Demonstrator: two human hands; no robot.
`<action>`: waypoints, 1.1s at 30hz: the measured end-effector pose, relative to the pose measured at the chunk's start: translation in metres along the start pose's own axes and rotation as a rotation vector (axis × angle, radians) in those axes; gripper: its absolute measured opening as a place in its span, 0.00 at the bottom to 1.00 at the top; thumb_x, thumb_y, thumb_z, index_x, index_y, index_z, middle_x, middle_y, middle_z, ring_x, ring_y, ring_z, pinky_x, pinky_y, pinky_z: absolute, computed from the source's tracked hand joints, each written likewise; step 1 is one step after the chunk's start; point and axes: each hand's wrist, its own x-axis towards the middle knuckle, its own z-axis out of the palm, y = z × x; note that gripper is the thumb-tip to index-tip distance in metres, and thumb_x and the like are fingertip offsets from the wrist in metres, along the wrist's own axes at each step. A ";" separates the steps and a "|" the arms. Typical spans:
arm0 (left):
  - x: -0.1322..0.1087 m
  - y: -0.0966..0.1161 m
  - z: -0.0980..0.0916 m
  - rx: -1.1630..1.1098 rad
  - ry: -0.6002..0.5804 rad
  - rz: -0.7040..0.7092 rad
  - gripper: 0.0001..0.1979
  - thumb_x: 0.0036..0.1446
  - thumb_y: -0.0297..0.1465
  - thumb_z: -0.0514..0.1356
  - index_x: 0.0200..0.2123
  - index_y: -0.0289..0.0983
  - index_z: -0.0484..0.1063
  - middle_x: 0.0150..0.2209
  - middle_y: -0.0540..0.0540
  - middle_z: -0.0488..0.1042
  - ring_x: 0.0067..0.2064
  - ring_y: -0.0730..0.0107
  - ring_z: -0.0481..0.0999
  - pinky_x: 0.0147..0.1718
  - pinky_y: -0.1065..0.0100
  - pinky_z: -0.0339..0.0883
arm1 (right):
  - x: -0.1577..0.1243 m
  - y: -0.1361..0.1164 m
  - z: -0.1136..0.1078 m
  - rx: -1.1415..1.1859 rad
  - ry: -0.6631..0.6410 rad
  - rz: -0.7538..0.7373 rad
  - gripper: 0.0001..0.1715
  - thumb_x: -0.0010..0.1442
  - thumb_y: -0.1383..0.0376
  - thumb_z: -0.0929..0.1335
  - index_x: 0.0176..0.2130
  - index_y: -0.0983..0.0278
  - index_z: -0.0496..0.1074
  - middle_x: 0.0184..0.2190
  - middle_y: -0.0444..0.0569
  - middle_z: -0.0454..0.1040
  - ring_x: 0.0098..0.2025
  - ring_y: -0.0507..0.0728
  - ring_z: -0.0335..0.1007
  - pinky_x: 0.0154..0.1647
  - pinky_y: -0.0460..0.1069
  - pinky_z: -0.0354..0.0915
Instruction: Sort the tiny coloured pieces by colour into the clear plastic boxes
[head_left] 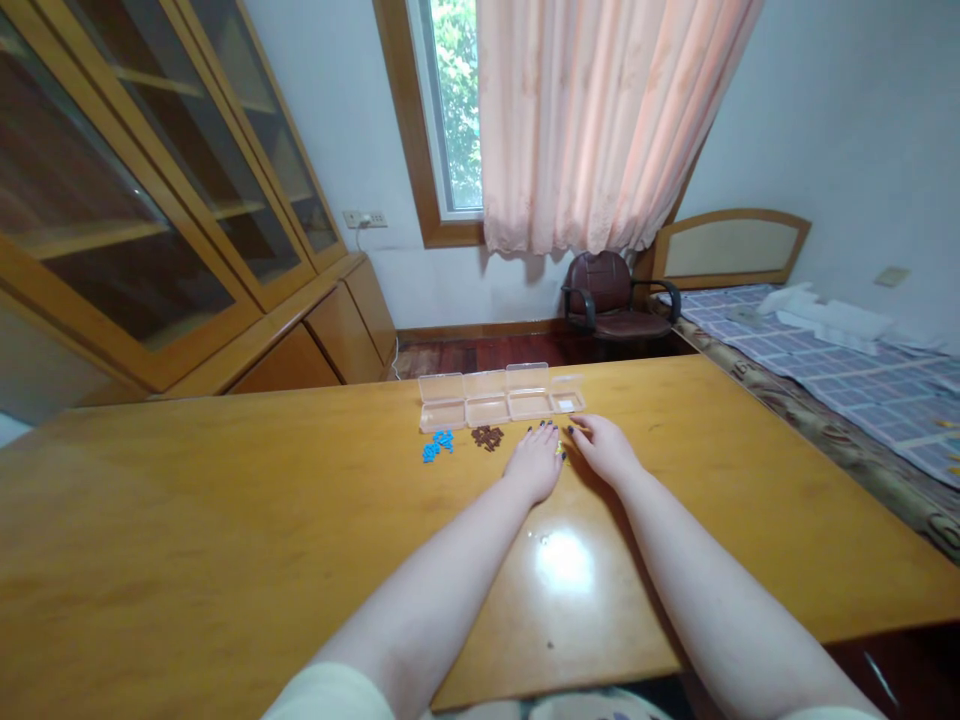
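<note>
A clear plastic organiser box [501, 398] with several open compartments lies on the wooden table [225, 520], lid flaps up. In front of it sit a small heap of blue pieces [437, 445] and a heap of dark brown pieces [487, 438]. My left hand [535, 462] rests palm down on the table, fingers stretched out, just right of the brown heap. My right hand [604, 450] lies beside it, fingers curled toward the left hand. A few tiny yellow pieces [561, 453] show between the two hands.
A glass-fronted wooden cabinet [150, 230] stands at the left. Beyond the table are a dark office chair [611, 297], a window with a pink curtain [600, 120], and a bed [847, 370] at the right.
</note>
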 end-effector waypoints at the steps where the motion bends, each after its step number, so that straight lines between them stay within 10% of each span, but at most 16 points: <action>1: 0.002 0.000 -0.001 -0.017 0.005 0.001 0.26 0.62 0.35 0.44 0.61 0.31 0.54 0.63 0.41 0.56 0.64 0.64 0.53 0.62 0.59 0.45 | 0.000 0.001 -0.002 -0.004 -0.016 0.000 0.18 0.58 0.63 0.62 0.46 0.66 0.72 0.45 0.54 0.75 0.47 0.58 0.70 0.51 0.52 0.63; 23: -0.065 0.007 -0.008 0.133 -0.149 -0.361 0.42 0.57 0.50 0.45 0.63 0.23 0.45 0.65 0.32 0.41 0.66 0.50 0.39 0.62 0.50 0.38 | -0.010 -0.011 -0.010 -0.180 -0.383 -0.210 0.29 0.60 0.57 0.63 0.58 0.63 0.62 0.58 0.56 0.62 0.59 0.60 0.57 0.60 0.54 0.53; 33: -0.052 0.003 -0.019 0.030 -0.119 -0.216 0.37 0.58 0.47 0.46 0.63 0.28 0.48 0.66 0.33 0.43 0.66 0.53 0.41 0.62 0.51 0.39 | -0.014 -0.019 -0.002 -0.260 -0.348 -0.216 0.29 0.60 0.50 0.62 0.58 0.57 0.63 0.63 0.57 0.53 0.63 0.67 0.49 0.59 0.62 0.49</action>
